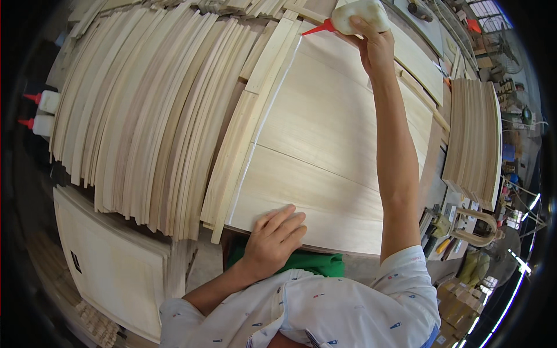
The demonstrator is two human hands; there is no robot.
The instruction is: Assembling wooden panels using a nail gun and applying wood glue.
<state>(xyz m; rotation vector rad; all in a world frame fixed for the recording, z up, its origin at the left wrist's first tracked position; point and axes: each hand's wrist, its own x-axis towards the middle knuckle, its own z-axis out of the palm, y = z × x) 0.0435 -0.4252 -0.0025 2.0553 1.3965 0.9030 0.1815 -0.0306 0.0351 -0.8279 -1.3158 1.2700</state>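
Observation:
Far ahead, my right hand (pixel 376 49) grips a whitish squeeze bottle (pixel 364 13) with a red nozzle, tilted so its tip points left. That tip is at the far left edge of a pale wooden panel (pixel 325 122) lying flat before me. A thin white line of glue (pixel 253 148) runs along the panel's left side, from the near edge up to the nozzle. Beside the line lie long wooden strips (pixel 239 153). My left hand (pixel 277 236) rests on the panel's near edge, fingers stretched out, holding nothing.
Stacked wooden slats (pixel 133 104) fill the left side, with two red-tipped bottles (pixel 43 124) past them. Framed panels (pixel 110 249) stand lower left. At right are a stack of boards (pixel 471 133) and a curved clamp-like frame (pixel 481 229). Green cloth (pixel 319 263) shows below the panel.

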